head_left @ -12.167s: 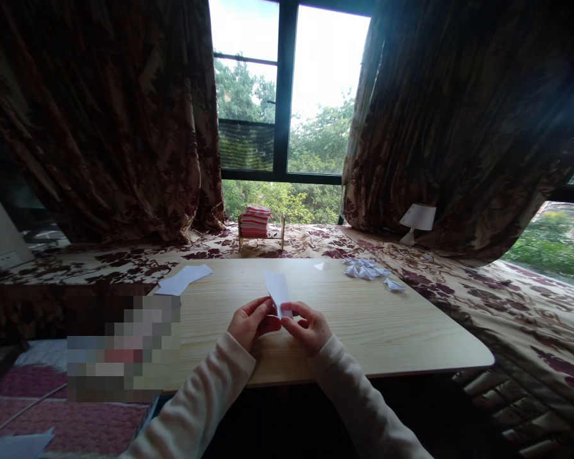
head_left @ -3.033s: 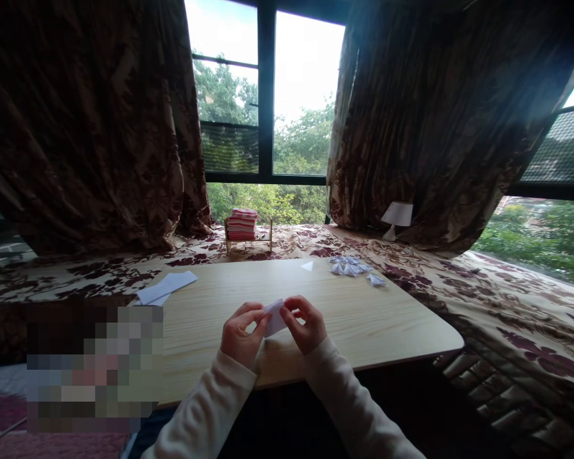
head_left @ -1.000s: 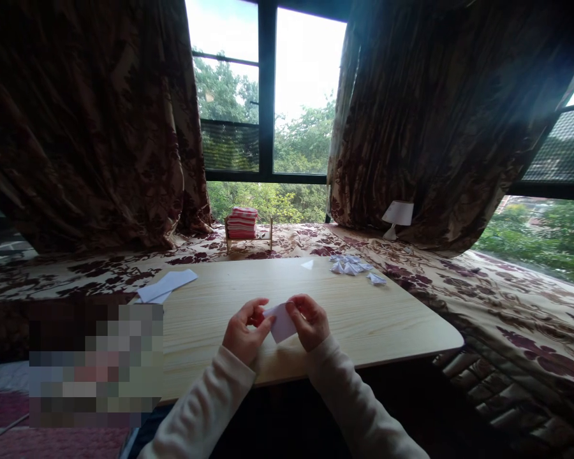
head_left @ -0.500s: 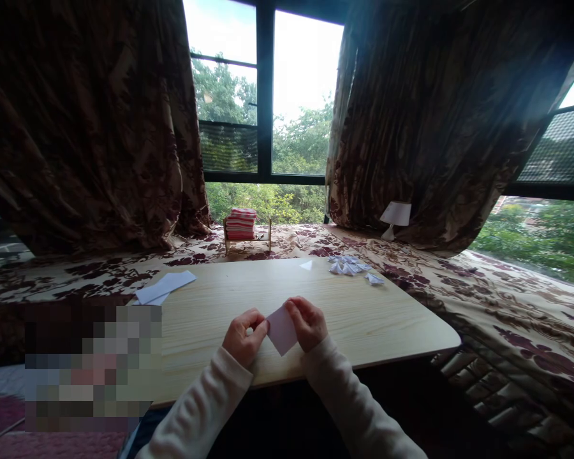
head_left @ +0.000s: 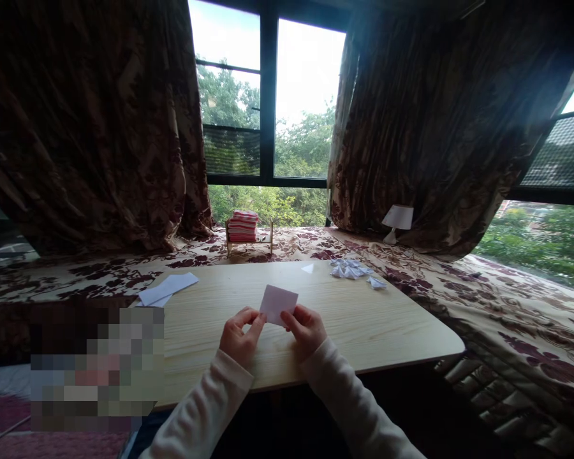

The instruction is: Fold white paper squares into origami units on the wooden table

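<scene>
A small white folded paper (head_left: 278, 303) stands upright above the near middle of the light wooden table (head_left: 387, 325). My left hand (head_left: 240, 336) pinches its lower left corner. My right hand (head_left: 307, 330) pinches its lower right edge. Both hands hover just over the tabletop, close together, in cream sleeves.
Flat white sheets (head_left: 167, 288) lie at the table's far left. A heap of small folded paper pieces (head_left: 351, 269) and one loose piece (head_left: 308, 268) sit at the far right. Behind are a toy bed with striped cloth (head_left: 243, 228), a small lamp (head_left: 397, 220), curtains and a window.
The paper, held low and tilted down between my hands half a second ago, now stands raised above my fingers. Earlier it was a longer strip; it is now a shorter, squarish piece.
</scene>
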Demonstrator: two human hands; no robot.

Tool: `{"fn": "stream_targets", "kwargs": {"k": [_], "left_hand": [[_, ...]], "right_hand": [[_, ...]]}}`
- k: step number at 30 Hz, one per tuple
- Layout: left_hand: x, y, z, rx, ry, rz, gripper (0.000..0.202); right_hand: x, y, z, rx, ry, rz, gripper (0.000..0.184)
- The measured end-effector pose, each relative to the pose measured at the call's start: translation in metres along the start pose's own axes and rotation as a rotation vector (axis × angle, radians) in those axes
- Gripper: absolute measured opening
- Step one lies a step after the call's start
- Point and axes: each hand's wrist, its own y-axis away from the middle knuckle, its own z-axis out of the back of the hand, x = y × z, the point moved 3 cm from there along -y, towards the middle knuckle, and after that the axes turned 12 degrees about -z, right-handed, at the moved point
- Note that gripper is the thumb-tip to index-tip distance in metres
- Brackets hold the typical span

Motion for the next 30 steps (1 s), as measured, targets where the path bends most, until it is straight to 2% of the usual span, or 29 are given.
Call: {"fn": "stream_targets", "kwargs": {"k": [4, 9, 17, 23, 28, 30], "left_hand": [[0.001, 0.001, -0.004, 0.070, -0.042, 0.007, 0.019], [0.002, 0.002, -0.004, 0.038, -0.062, -0.052, 0.020], [0.000, 0.003, -0.008, 0.036, -0.101, -0.113, 0.022], [0.003, 0.002, -0.003, -0.067, -0.185, -0.052, 0.025], [0.016, 0.001, 0.013, -0.205, -0.228, 0.040, 0.021], [0.018, 0.001, 0.016, -0.225, -0.231, 0.054, 0.021]], "right_hand": [[-0.001, 0.000, 0.002, -0.041, 0.016, 0.010, 0.023], [-0.008, -0.003, -0.005, 0.074, -0.078, -0.022, 0.017], [-0.010, -0.002, -0.006, 0.053, -0.045, -0.026, 0.016], [-0.010, -0.003, -0.001, -0.058, 0.013, -0.054, 0.022], [-0.013, -0.007, 0.018, -0.261, 0.017, -0.062, 0.026], [-0.012, -0.008, 0.022, -0.291, 0.023, -0.054, 0.027]]}}
